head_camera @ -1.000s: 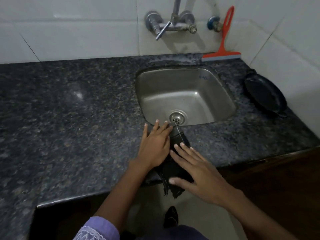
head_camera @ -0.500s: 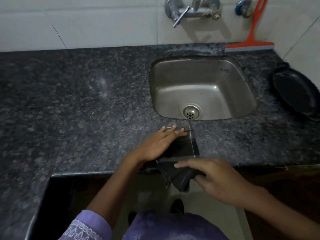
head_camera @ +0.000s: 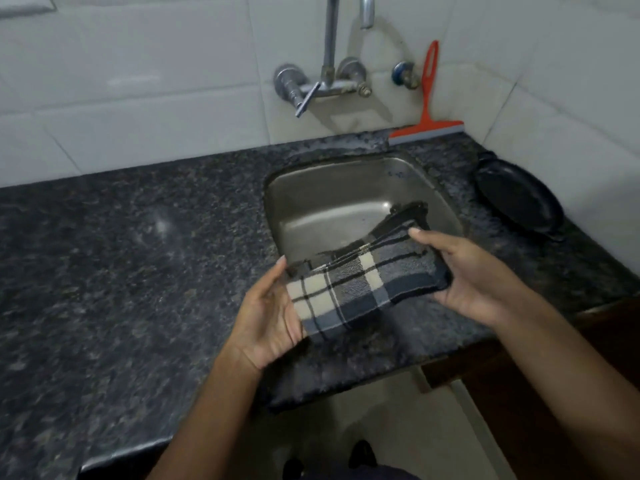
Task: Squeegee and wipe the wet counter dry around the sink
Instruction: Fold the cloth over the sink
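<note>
The cloth [head_camera: 367, 289] is a folded checked towel held at centre frame, lifted off the counter [head_camera: 121, 271] and over the near rim of the sink [head_camera: 346, 188]. Its upper right end is dark and hangs over the basin.

Grip state:
- Left hand [head_camera: 266, 317]: palm up under the cloth's lower left end, with the thumb at the cloth's edge. The fingers are hidden beneath the fabric. It supports and holds that end.
- Right hand [head_camera: 474, 282]: wrapped round the cloth's right end, thumb on top and fingers curled beneath.

Handling, as a judgement:
- The cloth is soft and limp. It sags between the two hands and will not keep a shape unsupported.
- It looks light. The dark end may be damp, which would add weight and make it cling. The picture does not settle whether it is wet.
- It is neither fragile nor slippery. A firm pinch or a flat palm press is safe.
- Take hold across the folded stack, not by a single layer, or the fold will open.
- For wiping, one flat hand on the folded pad should serve.

The squeegee [head_camera: 427, 123] stands in the upper right of the frame, blade on the counter behind the sink and handle leaning against the wall tiles. No hand touches it.
</note>
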